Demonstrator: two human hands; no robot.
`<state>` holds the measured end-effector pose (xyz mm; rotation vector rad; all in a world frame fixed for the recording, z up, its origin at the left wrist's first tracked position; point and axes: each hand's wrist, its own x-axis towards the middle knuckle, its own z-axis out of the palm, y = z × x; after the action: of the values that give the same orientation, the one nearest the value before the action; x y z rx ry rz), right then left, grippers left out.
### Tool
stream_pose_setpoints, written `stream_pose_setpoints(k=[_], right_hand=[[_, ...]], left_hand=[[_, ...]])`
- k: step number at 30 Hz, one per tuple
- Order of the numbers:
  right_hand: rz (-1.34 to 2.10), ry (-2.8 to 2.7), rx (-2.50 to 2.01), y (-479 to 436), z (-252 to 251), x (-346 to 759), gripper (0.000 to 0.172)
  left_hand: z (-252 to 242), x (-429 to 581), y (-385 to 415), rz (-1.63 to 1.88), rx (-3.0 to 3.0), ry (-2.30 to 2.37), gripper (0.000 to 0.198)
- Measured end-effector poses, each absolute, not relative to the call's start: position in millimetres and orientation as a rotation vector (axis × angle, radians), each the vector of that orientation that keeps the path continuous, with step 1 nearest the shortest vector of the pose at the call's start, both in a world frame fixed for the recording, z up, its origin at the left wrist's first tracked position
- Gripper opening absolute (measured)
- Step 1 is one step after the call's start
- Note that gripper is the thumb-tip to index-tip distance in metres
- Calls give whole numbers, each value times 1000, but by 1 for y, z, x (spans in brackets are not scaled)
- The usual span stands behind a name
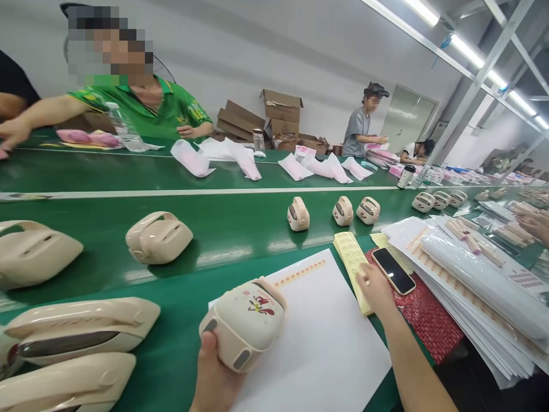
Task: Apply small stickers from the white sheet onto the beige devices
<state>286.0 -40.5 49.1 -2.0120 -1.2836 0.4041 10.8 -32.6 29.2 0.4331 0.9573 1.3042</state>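
My left hand (218,372) is wrapped round a small cream device with a carrying handle (246,323). A red cartoon print sits on its pale face, which is tilted up toward me. Beneath the device lies a white paper sheet (317,343) with a row of small orange stickers along its top edge. To the right, my right hand (374,289) rests over a yellow sticker sheet (350,257). Its fingers are curled together at the sheet's edge, and whatever is between them is too small to make out.
Several more cream devices (158,237) stand along the green conveyor belt (231,223), with others (77,326) at my left. A phone (393,270) lies on red bubble wrap (429,315) beside stacked sticker sheets (467,303). Across the belt sits a person in green (141,111).
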Motion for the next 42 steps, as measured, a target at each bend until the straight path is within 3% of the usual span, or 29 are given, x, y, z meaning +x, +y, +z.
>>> stream_pose_setpoints(k=[3,13,20,27,42], right_hand=[[223,-1131,-2214,-45,48,319,15],[276,-1042,-2136,-42,35,315,10],[420,-943,-2040,-40,35,321,18],[360,-903,-2069,-33,37,324,7],[867,-914,-1568,-40,67,277,26]], left_hand=[[39,10,-31,1325,428,969,68],[35,12,-28,1251,486,1020,72],[32,15,-32,1240,643,1048,69],[30,15,-32,1198,674,1090,70],[29,21,-31,1203,696,1064,77]])
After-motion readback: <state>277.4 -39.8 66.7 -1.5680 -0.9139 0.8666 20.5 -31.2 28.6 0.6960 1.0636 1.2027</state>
